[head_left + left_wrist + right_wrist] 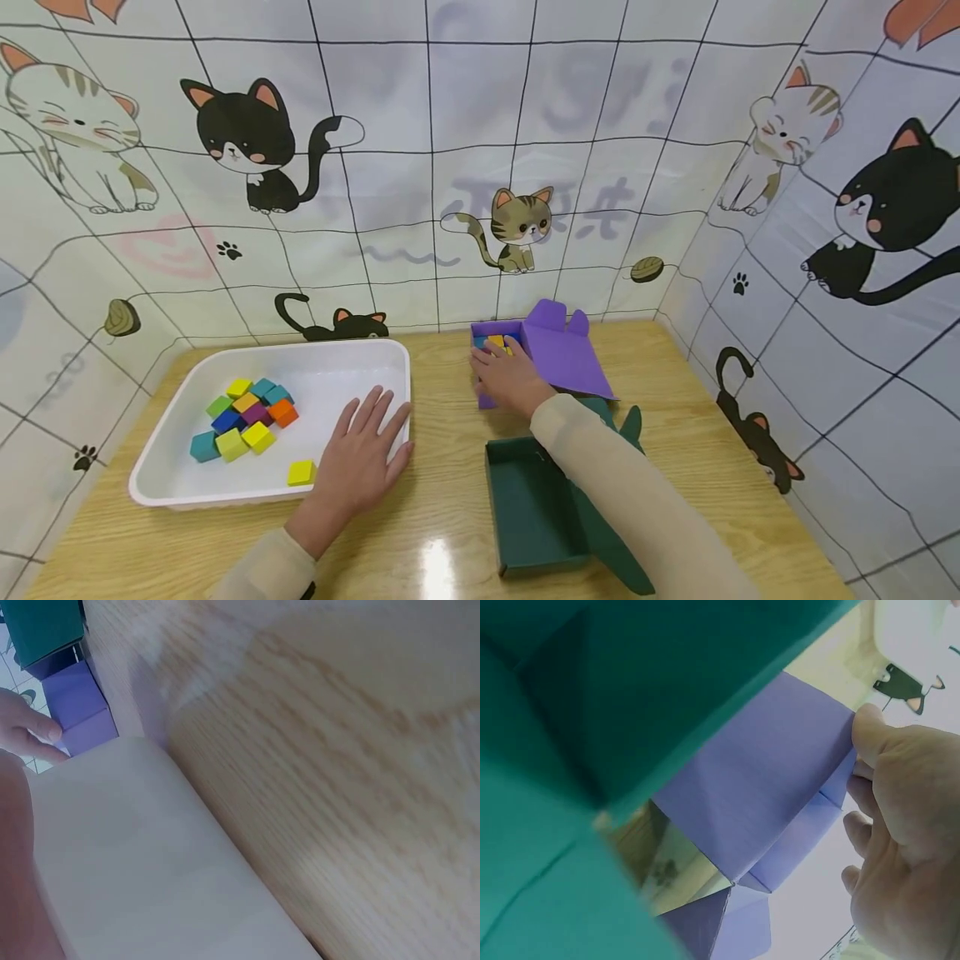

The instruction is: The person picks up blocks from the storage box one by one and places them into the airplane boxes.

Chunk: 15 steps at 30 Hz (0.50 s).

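My right hand (512, 382) reaches over the purple box (486, 401) at the back of the table, fingers over its open compartment. Orange, yellow and blue cubes (496, 340) show inside, partly hidden by those fingers. In the right wrist view the thumb is at the rim of the purple box (761, 780), the other fingers loosely bent. My left hand (362, 458) lies with straight, spread fingers over the right side of the white tray (337, 362) and holds nothing. A lone yellow cube (302, 472) sits beside its wrist in the tray.
Several coloured cubes (253, 414) cluster in the tray's left half. An open dark green box (525, 508) stands in front of the purple one, partly under the right sleeve (637, 492). The purple lid (562, 358) is folded out rightward. A cat-print wall covering (390, 192) surrounds the table.
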Available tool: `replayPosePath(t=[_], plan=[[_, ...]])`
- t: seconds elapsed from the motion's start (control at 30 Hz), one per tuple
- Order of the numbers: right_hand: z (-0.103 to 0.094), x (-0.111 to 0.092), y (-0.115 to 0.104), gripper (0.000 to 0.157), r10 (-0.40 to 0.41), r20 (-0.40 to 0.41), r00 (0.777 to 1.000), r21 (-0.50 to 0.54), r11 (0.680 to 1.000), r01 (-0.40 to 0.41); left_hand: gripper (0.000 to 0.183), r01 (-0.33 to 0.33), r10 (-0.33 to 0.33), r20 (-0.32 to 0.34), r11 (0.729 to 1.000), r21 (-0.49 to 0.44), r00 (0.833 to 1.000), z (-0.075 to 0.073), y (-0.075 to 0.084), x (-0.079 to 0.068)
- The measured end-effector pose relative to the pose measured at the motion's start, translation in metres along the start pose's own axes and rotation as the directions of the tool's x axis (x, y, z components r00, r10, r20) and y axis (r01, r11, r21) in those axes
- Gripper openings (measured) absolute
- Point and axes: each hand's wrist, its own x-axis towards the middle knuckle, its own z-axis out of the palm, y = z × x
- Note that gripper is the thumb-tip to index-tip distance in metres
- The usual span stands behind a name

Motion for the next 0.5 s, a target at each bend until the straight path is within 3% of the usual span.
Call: replayPosePath(t=[0.5], plan=[[0.022,-0.022,0.056,0.059,0.04,0.009,0.999,0.057,0.998,-0.041,0.058,0.001,-0.001,-0.008,1.0,-0.005,1.0,0.001,0.0,-0.001]])
